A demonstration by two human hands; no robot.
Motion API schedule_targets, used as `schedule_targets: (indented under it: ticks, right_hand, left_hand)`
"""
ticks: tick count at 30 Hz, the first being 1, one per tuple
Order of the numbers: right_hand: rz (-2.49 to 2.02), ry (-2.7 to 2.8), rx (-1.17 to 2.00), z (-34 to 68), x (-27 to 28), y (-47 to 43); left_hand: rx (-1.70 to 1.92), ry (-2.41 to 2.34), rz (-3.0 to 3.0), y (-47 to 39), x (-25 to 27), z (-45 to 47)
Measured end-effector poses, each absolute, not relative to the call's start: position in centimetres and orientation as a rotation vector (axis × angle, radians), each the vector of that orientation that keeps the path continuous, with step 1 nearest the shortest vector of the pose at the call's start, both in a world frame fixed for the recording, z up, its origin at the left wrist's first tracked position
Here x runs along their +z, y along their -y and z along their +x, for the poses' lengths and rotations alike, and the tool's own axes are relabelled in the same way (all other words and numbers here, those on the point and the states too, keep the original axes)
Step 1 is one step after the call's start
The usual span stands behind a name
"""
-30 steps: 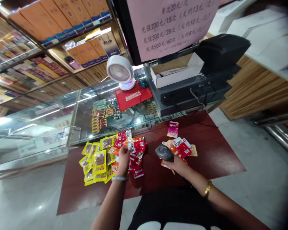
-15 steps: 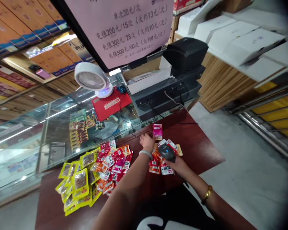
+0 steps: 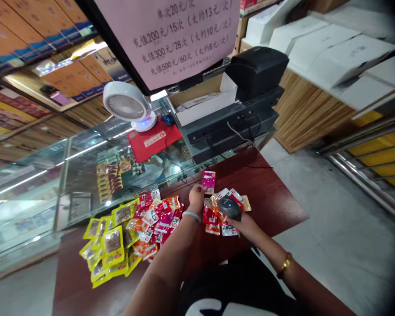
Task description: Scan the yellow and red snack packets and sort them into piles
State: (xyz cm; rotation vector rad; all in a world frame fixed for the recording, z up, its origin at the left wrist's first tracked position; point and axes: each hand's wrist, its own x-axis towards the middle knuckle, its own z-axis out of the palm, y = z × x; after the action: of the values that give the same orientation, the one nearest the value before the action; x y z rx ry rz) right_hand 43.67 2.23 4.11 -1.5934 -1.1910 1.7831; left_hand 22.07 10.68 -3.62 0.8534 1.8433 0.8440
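My left hand (image 3: 196, 195), with a pale bangle at its wrist, is closed on the lower left edge of a pink snack packet (image 3: 209, 181), which lies on or close to the counter. My right hand (image 3: 242, 223), below a gold bracelet, grips a dark barcode scanner (image 3: 229, 206) with a blue light on top. Under the scanner is a small group of red, orange and white snack packets (image 3: 212, 229), partly hidden by it. To the left of my left forearm lies a bigger heap of red and orange packets (image 3: 164, 208), beside a pile of yellow packets (image 3: 112, 241).
The dark red counter top (image 3: 273, 193) meets a glass display case (image 3: 85, 175) at the back. A white fan (image 3: 127, 103) stands on a red mat (image 3: 154, 145). A screen with a pink price sheet (image 3: 181, 39), an open white box (image 3: 206, 107) and a black printer (image 3: 256, 72) are behind.
My left hand has moved slightly left, drawing the pink packet with it. The scanner in my right hand stays over the small group of packets. The view has shifted a little.
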Motion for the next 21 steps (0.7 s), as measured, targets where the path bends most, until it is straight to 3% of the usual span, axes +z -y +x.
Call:
schedule_targets:
  ticks: [4, 14, 17, 21]
  right_hand:
    - [-1.407, 1.263, 1.768, 42.0, 4.4, -2.6]
    - [-1.377, 1.574, 1.904, 37.7, 5.4, 0.4]
    - [-1.314, 1.579, 1.875, 37.4, 5.8, 1.4]
    - [-1.383, 1.539, 1.904, 38.5, 5.5, 2.4]
  left_hand:
    - [1.073, -1.742, 0.762, -7.3, -3.3, 19.3]
    - [1.189, -1.823, 0.638, 0.3, 0.4, 12.8]
    - [1.124, -2.032, 0.688, 3.0, 2.2, 8.8]
    - [0.784, -2.774, 0.841, 5.6, 4.3, 5.1]
